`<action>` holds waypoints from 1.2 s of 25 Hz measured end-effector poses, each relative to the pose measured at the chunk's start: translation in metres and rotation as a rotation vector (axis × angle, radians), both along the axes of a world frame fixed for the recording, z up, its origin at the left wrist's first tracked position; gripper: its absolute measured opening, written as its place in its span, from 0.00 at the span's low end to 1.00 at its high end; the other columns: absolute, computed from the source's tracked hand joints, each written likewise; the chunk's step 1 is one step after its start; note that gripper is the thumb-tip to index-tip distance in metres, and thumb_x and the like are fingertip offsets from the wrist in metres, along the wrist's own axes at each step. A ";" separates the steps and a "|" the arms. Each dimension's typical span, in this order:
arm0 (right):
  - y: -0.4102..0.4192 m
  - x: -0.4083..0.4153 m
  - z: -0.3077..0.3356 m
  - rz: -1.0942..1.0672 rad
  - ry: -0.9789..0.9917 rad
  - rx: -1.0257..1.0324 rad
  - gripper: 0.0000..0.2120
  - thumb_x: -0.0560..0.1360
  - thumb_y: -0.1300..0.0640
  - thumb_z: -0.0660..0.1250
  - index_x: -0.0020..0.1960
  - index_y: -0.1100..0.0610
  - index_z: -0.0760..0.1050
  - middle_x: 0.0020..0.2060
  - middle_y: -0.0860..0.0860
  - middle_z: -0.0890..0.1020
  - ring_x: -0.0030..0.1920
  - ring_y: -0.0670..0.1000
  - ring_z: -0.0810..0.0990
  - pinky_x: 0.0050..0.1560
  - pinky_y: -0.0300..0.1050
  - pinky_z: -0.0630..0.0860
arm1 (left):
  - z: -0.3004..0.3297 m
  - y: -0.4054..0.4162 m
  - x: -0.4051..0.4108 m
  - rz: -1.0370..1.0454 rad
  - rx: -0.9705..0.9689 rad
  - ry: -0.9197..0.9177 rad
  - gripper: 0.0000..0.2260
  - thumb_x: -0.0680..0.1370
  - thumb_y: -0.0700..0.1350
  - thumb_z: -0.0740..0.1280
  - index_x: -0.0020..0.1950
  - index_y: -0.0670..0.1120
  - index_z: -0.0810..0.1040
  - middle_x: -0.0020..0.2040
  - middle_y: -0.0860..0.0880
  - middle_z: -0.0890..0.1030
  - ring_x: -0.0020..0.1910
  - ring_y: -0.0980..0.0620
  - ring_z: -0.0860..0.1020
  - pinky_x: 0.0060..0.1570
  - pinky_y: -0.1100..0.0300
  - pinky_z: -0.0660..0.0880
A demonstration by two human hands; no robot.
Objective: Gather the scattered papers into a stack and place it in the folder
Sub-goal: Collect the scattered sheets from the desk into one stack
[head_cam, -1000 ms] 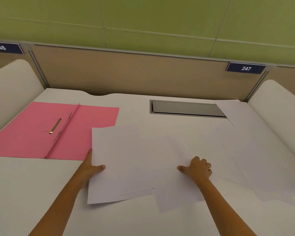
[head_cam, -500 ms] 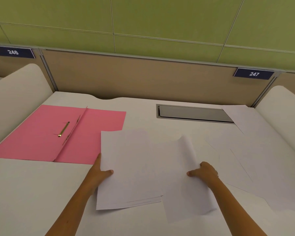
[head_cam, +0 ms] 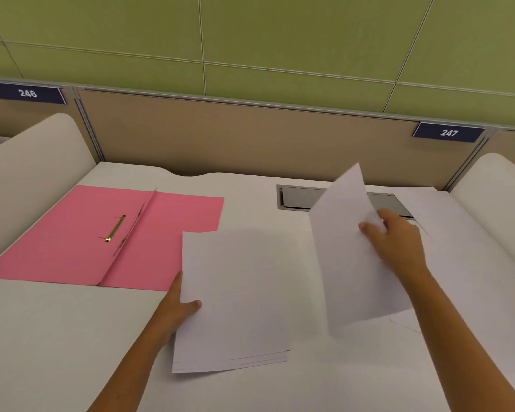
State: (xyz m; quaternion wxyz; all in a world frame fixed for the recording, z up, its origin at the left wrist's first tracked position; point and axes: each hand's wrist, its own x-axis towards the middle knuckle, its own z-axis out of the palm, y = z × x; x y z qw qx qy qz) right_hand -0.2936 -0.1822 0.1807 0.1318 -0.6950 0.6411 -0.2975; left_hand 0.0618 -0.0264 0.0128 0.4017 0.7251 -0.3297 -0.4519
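On the white desk point(head_cam: 57, 337), the left hand point(head_cam: 177, 307) pinched the near-left edge of the partly squared stack point(head_cam: 235, 298), thumb on top. The right hand point(head_cam: 399, 245) held one lifted sheet point(head_cam: 348, 257) at its right edge, tilted upward. More loose papers point(head_cam: 473, 278) lay right; the open pink folder point(head_cam: 72, 239) lay far left. Paper seemed light, floppy and slippery, so gripping edges probably suited best.

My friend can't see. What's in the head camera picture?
The right hand lifts one white sheet off the desk, while the left hand holds a paper stack beside an open pink folder. More papers lie at right.
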 end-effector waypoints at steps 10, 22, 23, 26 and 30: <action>0.015 0.084 -0.090 0.218 -0.391 0.424 0.02 0.75 0.59 0.68 0.45 0.58 0.77 0.43 0.55 0.81 0.42 0.53 0.79 0.42 0.47 0.74 | 0.010 -0.001 -0.015 -0.050 -0.009 0.135 0.21 0.82 0.45 0.57 0.74 0.56 0.59 0.68 0.53 0.71 0.61 0.51 0.74 0.56 0.55 0.75; 0.052 0.105 -0.156 0.243 -0.271 0.471 0.17 0.80 0.55 0.61 0.67 0.60 0.69 0.56 0.55 0.79 0.55 0.54 0.79 0.53 0.41 0.74 | 0.001 0.001 -0.041 0.025 -0.026 -0.028 0.18 0.77 0.43 0.68 0.64 0.50 0.67 0.60 0.48 0.78 0.57 0.46 0.78 0.57 0.49 0.75; 0.049 0.096 -0.154 0.216 -0.295 0.453 0.17 0.80 0.54 0.61 0.67 0.59 0.69 0.54 0.54 0.79 0.53 0.53 0.79 0.52 0.40 0.74 | 0.000 -0.001 -0.045 0.032 -0.049 -0.064 0.18 0.77 0.43 0.66 0.66 0.49 0.67 0.61 0.48 0.77 0.58 0.45 0.77 0.58 0.50 0.74; 0.035 0.046 -0.159 0.112 -0.163 0.280 0.18 0.80 0.56 0.62 0.69 0.58 0.69 0.62 0.55 0.78 0.59 0.54 0.77 0.61 0.45 0.72 | 0.001 -0.012 -0.060 0.061 -0.087 -0.082 0.23 0.78 0.44 0.65 0.72 0.48 0.63 0.63 0.51 0.73 0.60 0.46 0.74 0.61 0.50 0.71; 0.012 -0.054 -0.169 -0.075 0.217 0.246 0.26 0.79 0.51 0.61 0.74 0.58 0.61 0.75 0.56 0.63 0.75 0.60 0.60 0.69 0.57 0.64 | 0.001 -0.037 -0.094 0.064 -0.125 -0.047 0.23 0.78 0.44 0.65 0.72 0.48 0.63 0.66 0.51 0.73 0.64 0.46 0.73 0.65 0.48 0.69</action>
